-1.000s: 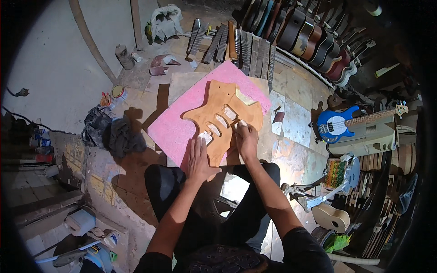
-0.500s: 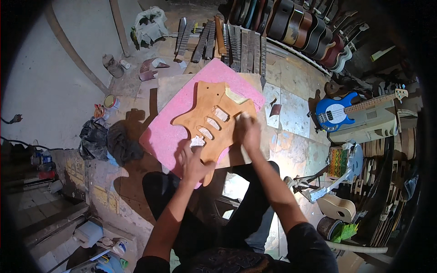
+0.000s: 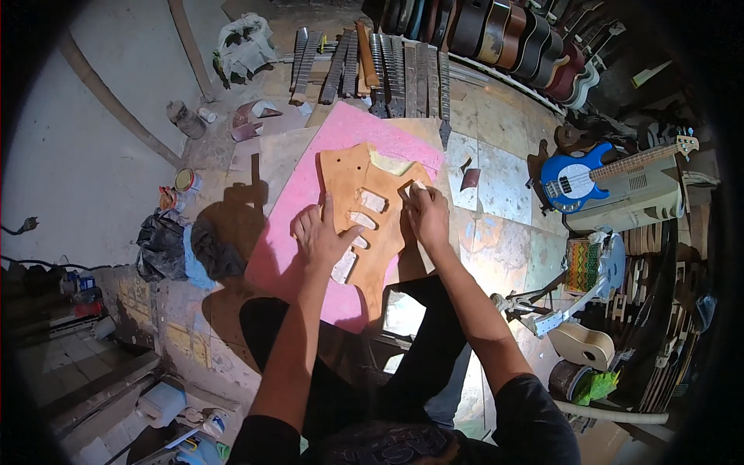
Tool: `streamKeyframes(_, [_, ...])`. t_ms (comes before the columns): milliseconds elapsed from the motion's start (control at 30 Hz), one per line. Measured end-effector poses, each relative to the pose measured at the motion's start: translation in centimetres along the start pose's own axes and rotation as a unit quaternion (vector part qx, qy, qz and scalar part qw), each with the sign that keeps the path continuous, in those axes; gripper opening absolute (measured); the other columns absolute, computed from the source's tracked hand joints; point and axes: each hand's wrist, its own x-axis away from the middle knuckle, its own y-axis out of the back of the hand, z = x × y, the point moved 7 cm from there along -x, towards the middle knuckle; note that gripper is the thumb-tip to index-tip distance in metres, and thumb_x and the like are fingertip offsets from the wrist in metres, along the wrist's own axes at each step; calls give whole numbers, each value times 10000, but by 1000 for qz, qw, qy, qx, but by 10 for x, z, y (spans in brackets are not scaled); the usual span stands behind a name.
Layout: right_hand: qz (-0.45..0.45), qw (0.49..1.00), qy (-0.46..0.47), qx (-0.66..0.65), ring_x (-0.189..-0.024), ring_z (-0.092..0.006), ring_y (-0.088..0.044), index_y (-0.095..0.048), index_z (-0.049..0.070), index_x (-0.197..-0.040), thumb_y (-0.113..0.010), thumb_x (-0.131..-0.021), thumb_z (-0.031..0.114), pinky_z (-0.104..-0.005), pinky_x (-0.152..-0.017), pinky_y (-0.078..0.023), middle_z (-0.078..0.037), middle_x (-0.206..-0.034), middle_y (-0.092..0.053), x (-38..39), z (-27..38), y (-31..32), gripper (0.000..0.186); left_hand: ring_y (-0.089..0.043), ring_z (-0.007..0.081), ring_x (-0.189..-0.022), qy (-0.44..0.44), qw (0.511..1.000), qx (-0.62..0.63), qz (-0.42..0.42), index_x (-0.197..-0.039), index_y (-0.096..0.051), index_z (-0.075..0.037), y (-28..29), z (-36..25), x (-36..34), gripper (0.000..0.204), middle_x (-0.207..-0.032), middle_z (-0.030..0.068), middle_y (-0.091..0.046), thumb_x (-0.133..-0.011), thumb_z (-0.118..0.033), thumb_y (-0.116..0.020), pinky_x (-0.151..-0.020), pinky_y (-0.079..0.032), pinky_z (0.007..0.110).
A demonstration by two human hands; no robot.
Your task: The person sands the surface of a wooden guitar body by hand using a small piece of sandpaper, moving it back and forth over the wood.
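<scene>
round tin (image 3: 186, 180) with yellow lid on floor at left beside orange can (image 3: 167, 198), grey bottle (image 3: 184, 119) near wall, white jug (image 3: 163, 403) and small white bottle (image 3: 215, 423) at lower left

I see my left hand (image 3: 322, 236) lying flat on the bare wooden guitar body (image 3: 364, 213), which lies on a pink mat (image 3: 298, 232). My right hand (image 3: 428, 217) presses a small pale sanding pad (image 3: 411, 187) at its right edge.

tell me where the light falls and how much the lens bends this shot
Head view: light is brightest on the floor tiles beside the right hand; a dark shadow lies left of the pink mat; the corners go black, and the guitar necks up top curve with the fisheye.
</scene>
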Motion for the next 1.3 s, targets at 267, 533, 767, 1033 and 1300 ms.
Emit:
streamKeyframes(267, [124, 980, 142, -69, -1070, -469, -658, -732, 69, -1239, -742, -853, 65, -527, -920, -550, -292, -1301, -645, 131, 86, -26, 387, -379, 408, -1316, 18, 992, -33, 122, -1720, -246, -145, -14, 16, 7, 1165, -1425, 241, -436, -859, -816, -653, -1080, -254, 571])
streamKeyframes(533, [45, 998, -19, -34, -1078, -477, -653, -700, 42, -1278, -706, -901, 77, -540, -914, -545, -308, -1211, -668, 6, 16, -12, 378, -376, 417, -1292, -24, 990, -29, 136, -1724, -243, -168, -16, 10, 6, 1171, -1428, 240, -428, -844, -791, -699, -1058, -264, 558])
streamKeyframes(767, [128, 973, 194, -2, -1206, -451, -620, -698, 106, -1328, -750, -857, 83, -515, -1022, -518, -258, -1363, -633, 125, 87, -25, 474, -371, 406, -1313, 3, 989, -25, 147, -1715, -279, -219, -15, 7, 4, 1126, -1411, 207, -445, -833, -755, -729, -1090, -256, 589])
streamKeyframes(1033, [32, 997, 60, 40, -1123, -470, -634, -690, 95, -1315, -722, -896, 90, -538, -959, -529, -276, -1307, -648, 16, 29, -17, 420, -376, 397, -1282, -23, 990, -36, 133, -1720, -265, -190, -17, -1, 2, 1115, -1445, 213, -422, -868, -776, -681, -1046, -275, 549])
streamKeyframes(1300, [171, 967, 189, 7, -1212, -434, -617, -707, 87, -1266, -710, -894, 107, -521, -1018, -514, -258, -1415, -604, 107, 68, -24, 373, -393, 437, -1311, -26, 992, -54, 108, -1715, -280, -182, -15, 14, 9, 1131, -1463, 235, -419, -852, -797, -677, -1074, -310, 579])
